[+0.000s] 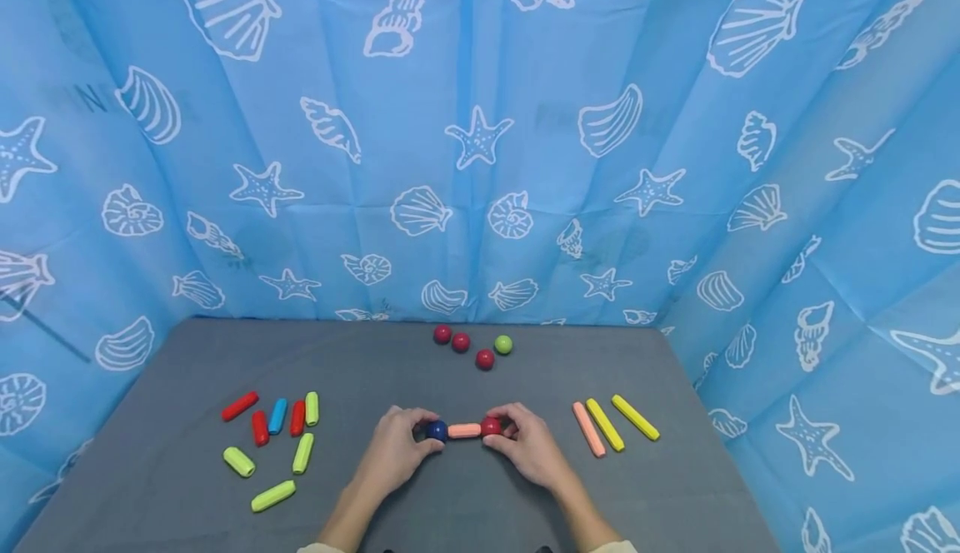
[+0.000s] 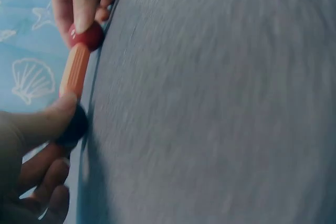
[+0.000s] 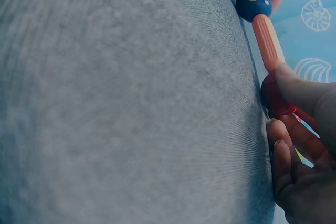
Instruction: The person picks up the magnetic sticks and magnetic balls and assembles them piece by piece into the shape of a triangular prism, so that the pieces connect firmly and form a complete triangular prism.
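Note:
Between the two hands a short orange ridged rod (image 1: 464, 430) joins a dark blue ball (image 1: 437, 430) on the left to a red ball (image 1: 491, 426) on the right. My left hand (image 1: 397, 446) pinches the blue ball between thumb and fingers. On the other end, my right hand (image 1: 528, 443) grips the red ball the same way. In the left wrist view the thumb lies over the blue ball (image 2: 75, 128), close to the rod's end (image 2: 76, 72). The right wrist view has the right thumb across the red ball (image 3: 274, 95), partly hiding it.
Several short red, blue and lime rods (image 1: 273, 496) lie at the left of the grey table (image 1: 360, 370). Longer orange and yellow rods (image 1: 604, 425) lie at the right. Three red balls (image 1: 461, 342) and a green ball (image 1: 503, 344) sit near the back edge, before a blue curtain (image 1: 480, 203).

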The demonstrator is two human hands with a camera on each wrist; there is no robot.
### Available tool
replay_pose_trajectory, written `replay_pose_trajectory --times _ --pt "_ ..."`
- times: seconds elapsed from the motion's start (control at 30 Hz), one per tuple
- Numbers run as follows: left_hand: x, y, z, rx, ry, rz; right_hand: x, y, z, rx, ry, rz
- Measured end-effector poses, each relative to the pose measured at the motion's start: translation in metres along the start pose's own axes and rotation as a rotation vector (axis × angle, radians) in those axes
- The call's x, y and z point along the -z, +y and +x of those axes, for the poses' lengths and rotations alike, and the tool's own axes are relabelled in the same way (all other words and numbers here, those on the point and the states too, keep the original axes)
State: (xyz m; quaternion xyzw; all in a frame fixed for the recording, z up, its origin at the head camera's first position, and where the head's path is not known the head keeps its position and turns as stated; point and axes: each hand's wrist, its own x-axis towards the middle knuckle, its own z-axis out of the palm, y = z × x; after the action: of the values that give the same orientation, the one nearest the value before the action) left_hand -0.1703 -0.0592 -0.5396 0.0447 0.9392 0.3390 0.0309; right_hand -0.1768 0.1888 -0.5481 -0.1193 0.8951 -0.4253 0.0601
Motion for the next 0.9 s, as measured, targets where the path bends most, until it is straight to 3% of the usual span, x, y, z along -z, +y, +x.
replay_pose_trajectory --times 0.13,0.23,0.37,0.53,0.63,0.77,0.9 --pt "-0.006 0.002 0.001 -0.005 0.026 0.005 0.0 -0.001 0.001 0.0 0.01 -0.015" --pt "-0.002 0.0 0.002 0.002 0.016 0.0 0.0 0.0 0.001 -0.01 0.014 -0.012" --pt "0.026 -0.017 0.003 0.013 0.042 -0.008 0.001 0.001 0.0 -0.022 0.007 0.006" --pt "0.079 -0.058 0.001 0.041 0.158 0.027 0.002 0.001 0.0 -0.027 0.01 0.008" --pt "0.101 -0.078 -0.001 0.091 0.166 0.052 0.003 0.001 -0.001 -0.033 0.01 0.007" --pt "0.109 -0.089 -0.001 0.145 0.129 0.065 0.002 0.0 -0.001 -0.036 0.014 0.016" --pt "0.105 -0.09 0.005 0.138 0.104 0.136 0.0 0.001 0.0 -0.037 0.014 0.02"
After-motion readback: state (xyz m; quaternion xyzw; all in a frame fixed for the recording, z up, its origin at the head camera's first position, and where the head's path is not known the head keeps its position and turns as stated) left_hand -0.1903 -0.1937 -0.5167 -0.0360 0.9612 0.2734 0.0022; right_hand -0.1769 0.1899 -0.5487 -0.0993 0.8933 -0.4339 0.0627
